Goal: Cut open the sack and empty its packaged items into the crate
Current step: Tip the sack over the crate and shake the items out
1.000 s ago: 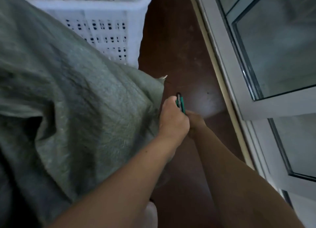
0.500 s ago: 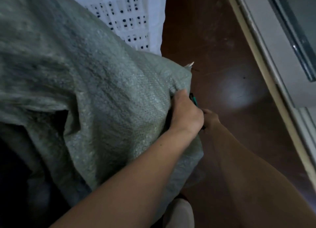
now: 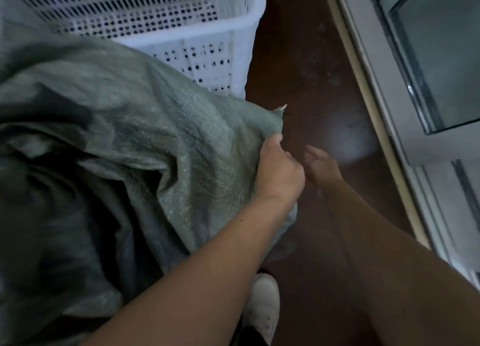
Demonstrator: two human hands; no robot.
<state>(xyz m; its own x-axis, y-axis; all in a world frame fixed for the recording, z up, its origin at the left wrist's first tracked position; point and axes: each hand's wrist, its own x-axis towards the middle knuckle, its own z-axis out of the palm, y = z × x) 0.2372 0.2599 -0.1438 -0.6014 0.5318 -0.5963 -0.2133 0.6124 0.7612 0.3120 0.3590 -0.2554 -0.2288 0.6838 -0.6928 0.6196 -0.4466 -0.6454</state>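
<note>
**Now: sack corner in hand, no cut showing yet**

The grey-green woven sack (image 3: 130,138) bulks up in front of the white perforated crate (image 3: 249,23), its cloth lapping over the crate's near wall from this angle. The left hand (image 3: 279,174) has a bunch of fabric just below the sack's pointed corner (image 3: 281,109), fingers curled tight round it, and the cloth looks pulled taut there. The right hand (image 3: 322,167) sits just beside it, nr touching, over the dark floor (image 3: 311,73). It's blurred, so I can't tell whether it pinches anything or hangs loose, and no blade shows. A white shoe (image 3: 262,306) stands below the forearms.

No slit visible in the sack, and no packets showing anywhere. So my read is that the job is at the opening stage, prob. working the corner or edge seam, w/ the emptying not begun.

Next move, as I judge it:
- The left hand needs to hold the cloth tight.
- Any cut should run along the edge, away from those gripping fingers, esp. w/ the two hands this close.
- After that, the opened end has to go up over the crate's rim before tipping, or the packets spill on the floor.
</note>
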